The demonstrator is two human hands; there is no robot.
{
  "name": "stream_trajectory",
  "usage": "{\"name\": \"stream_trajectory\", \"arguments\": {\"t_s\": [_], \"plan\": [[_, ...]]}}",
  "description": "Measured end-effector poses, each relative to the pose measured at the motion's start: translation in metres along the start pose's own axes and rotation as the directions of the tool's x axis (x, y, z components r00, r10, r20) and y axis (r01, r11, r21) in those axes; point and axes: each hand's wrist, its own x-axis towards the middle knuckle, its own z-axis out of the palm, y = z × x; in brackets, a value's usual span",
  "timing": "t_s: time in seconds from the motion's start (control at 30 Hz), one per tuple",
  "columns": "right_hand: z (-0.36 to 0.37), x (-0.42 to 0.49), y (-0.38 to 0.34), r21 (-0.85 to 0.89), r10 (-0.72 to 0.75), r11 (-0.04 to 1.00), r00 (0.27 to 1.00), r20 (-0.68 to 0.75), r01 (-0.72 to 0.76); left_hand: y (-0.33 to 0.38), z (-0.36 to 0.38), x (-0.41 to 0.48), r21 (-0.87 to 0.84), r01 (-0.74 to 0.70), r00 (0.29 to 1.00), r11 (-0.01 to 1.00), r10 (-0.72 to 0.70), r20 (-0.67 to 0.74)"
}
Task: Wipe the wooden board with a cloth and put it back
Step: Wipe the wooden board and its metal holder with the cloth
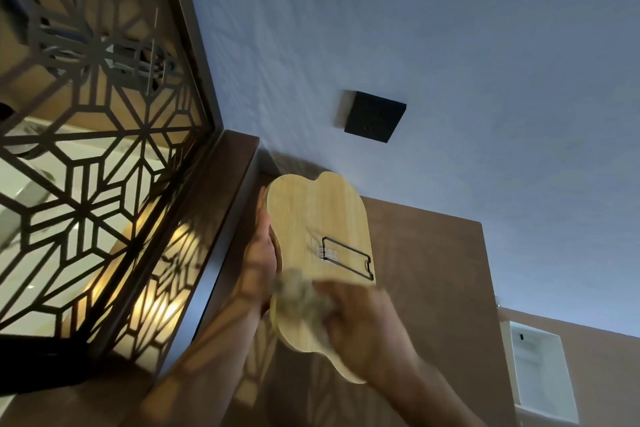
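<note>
Wooden board (pixel 313 239) is held up off the counter, left hand (pixel 259 260) gripping its edge, right hand (pixel 363 326) fingers bunched round the cloth (pixel 301 295) on its face. Looks mid-wipe; putting it back is left.

left: lattice screen (pixel 97 163) close | right: open ledge (pixel 422 253) — behind: wall (pixel 450 45) with socket (pixel 372 116)

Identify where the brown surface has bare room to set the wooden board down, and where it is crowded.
Bare brown surface lies right of the wooden board, bounded by the blue-grey wall and the white box. Left is crowded: the left hand sits against the lattice screen frame. The right hand presses the cloth.
</note>
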Motion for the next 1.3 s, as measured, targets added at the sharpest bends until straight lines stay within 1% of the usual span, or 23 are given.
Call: {"name": "stream_trajectory", "arguments": {"t_s": [0.07,0.13,0.23,0.3,0.33,0.47,0.57,0.6,0.67,0.7,0.77,0.8,0.83,0.87,0.9,0.97,1.0,1.03,1.07,1.1,1.17,1.27,1.3], "plan": [[-0.005,0.044,-0.006,-0.025,0.056,0.998,0.97,-0.235,-0.064,0.0,-0.002,-0.001,0.001,-0.004,1.0,1.0,0.004,0.023],[-0.004,0.093,-0.012,-0.092,0.06,0.991,0.939,-0.34,-0.097,0.0,-0.001,0.002,0.019,0.023,1.0,1.0,-0.023,0.004],[0.011,0.134,-0.019,-0.026,0.06,0.997,0.976,-0.21,-0.067,0.0,0.001,0.006,0.008,0.035,0.999,0.999,-0.035,-0.023],[0.025,0.128,-0.014,-0.285,0.029,0.955,0.985,-0.169,-0.077,-0.002,0.0,0.004,0.027,0.034,0.999,0.999,-0.033,-0.043],[0.031,0.116,-0.009,-0.349,0.018,0.934,0.986,-0.166,-0.076,-0.003,0.0,0.001,0.025,0.034,0.999,0.999,-0.033,-0.025],[0.043,0.036,0.005,-0.297,-0.052,0.954,0.998,-0.024,0.042,-0.001,-0.002,-0.002,-0.104,0.157,0.987,0.982,-0.159,-0.003],[0.029,-0.009,0.011,-0.089,-0.021,0.996,0.991,0.133,0.033,0.001,0.0,-0.001,-0.007,0.102,0.995,0.995,-0.102,-0.003],[0.021,-0.01,0.014,0.007,0.0,1.0,0.983,0.182,-0.001,0.001,-0.001,-0.001,0.005,0.082,0.996,0.997,-0.081,-0.046],[0.004,0.008,0.025,0.233,0.068,0.966,0.976,0.205,-0.116,0.0,-0.003,-0.002,-0.004,0.088,0.995,0.996,-0.088,-0.041],[-0.006,0.026,0.029,0.383,0.128,0.904,0.976,0.178,-0.189,-0.001,-0.006,-0.002,0.02,0.082,0.996,0.996,-0.081,-0.038],[-0.019,0.07,0.035,0.697,0.247,0.662,0.958,0.147,-0.278,0.003,-0.005,-0.002,0.08,0.068,0.998,0.994,-0.066,-0.023],[-0.021,0.094,0.036,0.787,0.287,0.547,0.947,0.143,-0.285,0.003,-0.005,-0.002,0.116,0.04,0.999,0.992,-0.037,-0.023],[-0.02,0.117,0.034,0.818,0.316,0.499,0.939,0.135,-0.286,0.004,-0.005,-0.002,0.115,0.033,0.999,0.993,-0.031,-0.024],[-0.016,0.14,0.032,0.818,0.333,0.501,0.935,0.12,-0.284,0.006,-0.005,-0.002,0.095,0.04,0.999,0.995,-0.038,-0.022],[-0.009,0.157,0.029,0.783,0.337,0.557,0.937,0.091,-0.276,0.005,-0.006,-0.001,0.072,0.049,0.999,0.996,-0.048,-0.021],[0.012,0.185,0.032,0.617,0.293,0.744,0.955,0.045,-0.257,0.0,-0.007,-0.001,0.032,0.054,0.999,0.998,-0.054,-0.006],[0.023,0.193,0.041,0.387,0.251,0.889,0.967,0.039,-0.246,-0.001,-0.007,-0.001,0.024,0.039,0.999,0.999,-0.039,0.005],[0.031,0.195,0.048,0.072,0.214,0.974,0.976,0.036,-0.216,-0.001,-0.006,-0.003,-0.005,0.038,0.999,0.999,-0.038,0.022],[0.036,0.194,0.063,-0.145,0.174,0.974,0.985,-0.008,-0.174,-0.001,-0.006,-0.004,-0.033,0.046,0.998,0.998,-0.045,0.042],[0.038,0.196,0.083,-0.237,0.139,0.96,0.989,-0.052,-0.148,0.0,-0.006,-0.005,-0.047,0.054,0.998,0.997,-0.052,0.044],[0.037,0.186,0.113,-0.216,0.179,0.955,0.975,-0.132,-0.204,0.0,-0.006,-0.004,-0.039,0.07,0.997,0.997,-0.07,0.018],[0.032,0.178,0.16,0.091,0.388,0.922,0.897,-0.211,-0.377,-0.003,-0.007,0.0,-0.063,0.099,0.995,0.993,-0.099,0.008],[0.029,0.175,0.171,0.108,0.44,0.898,0.869,-0.227,-0.427,-0.002,-0.007,0.0,-0.068,0.101,0.995,0.993,-0.1,0.016]]}}
